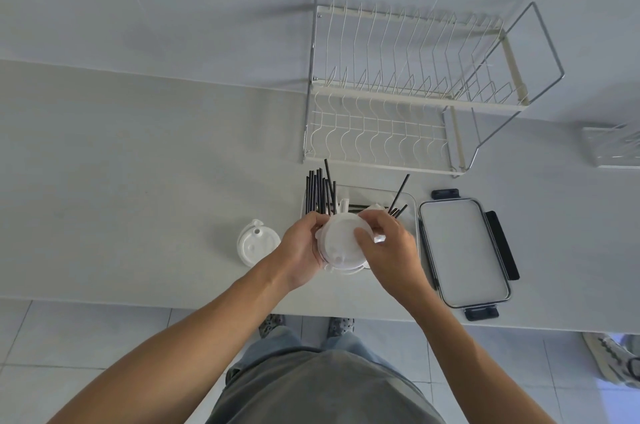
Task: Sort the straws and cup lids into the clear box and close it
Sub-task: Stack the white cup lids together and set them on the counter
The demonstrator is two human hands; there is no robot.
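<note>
Both hands hold a stack of white cup lids (339, 241) over the front of the clear box (412, 207). My left hand (301, 250) grips the stack's left side, and my right hand (388, 243) covers its right side and top. Several black straws (319, 193) stand against the box's far left corner, and a few more straws (398, 198) lean at its right side. Another small pile of white cup lids (256, 245) lies on the counter left of my hands. The box's lid (464, 250), clear with dark latches, lies flat to the right of the box.
A white wire dish rack (408, 87) stands behind the box against the wall. A clear container (613, 146) sits at the far right edge. The counter's front edge (173, 304) runs just below my hands. Someone's shoe (609, 358) shows on the floor at right.
</note>
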